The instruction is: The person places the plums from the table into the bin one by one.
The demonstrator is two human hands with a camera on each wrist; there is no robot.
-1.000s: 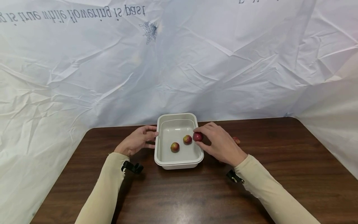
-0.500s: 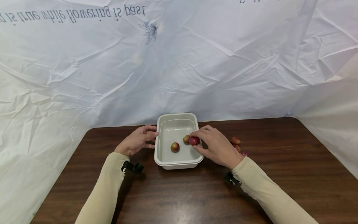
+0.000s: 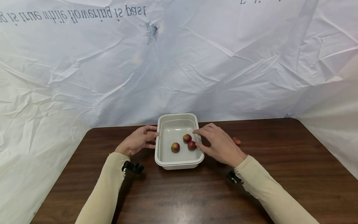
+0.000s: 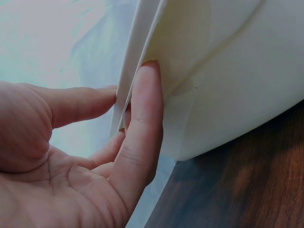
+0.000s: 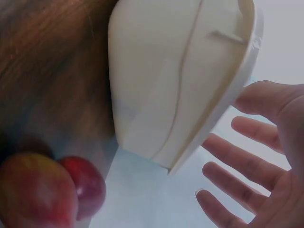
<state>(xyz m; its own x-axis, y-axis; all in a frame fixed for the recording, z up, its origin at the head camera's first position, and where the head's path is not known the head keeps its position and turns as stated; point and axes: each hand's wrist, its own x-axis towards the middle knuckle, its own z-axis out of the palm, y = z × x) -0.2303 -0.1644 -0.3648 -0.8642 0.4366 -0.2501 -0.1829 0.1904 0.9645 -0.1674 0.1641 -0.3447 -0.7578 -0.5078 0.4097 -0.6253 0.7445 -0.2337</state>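
A pale grey plastic tub (image 3: 179, 157) stands on the table. My left hand (image 3: 139, 140) pinches its left rim; in the left wrist view, the thumb is on the rim's edge and the index finger lies under it along the outer wall. Three small round fruits are inside: a red-and-yellow fruit (image 3: 175, 147) nearer the front, a second red-and-yellow fruit (image 3: 187, 138), and a dark red fruit (image 3: 191, 145) beside that one. Over the right rim, my right hand (image 3: 218, 143) holds nothing, its thumb and fingers spread apart with the dark red fruit close to the thumb tip.
More fruit lies on the brown wooden table (image 3: 179, 199) to the right, partly behind my right hand: a reddish fruit (image 3: 236, 141) in the head view, and a red-yellow fruit (image 5: 38, 192) and a dark red fruit (image 5: 85, 185) in the right wrist view. A white sheet (image 3: 179, 77) hangs behind.
My right hand carried the dark red fruit left over the tub, let go of it there and drew back slightly right with the fingers parted. My left hand stays at the rim.
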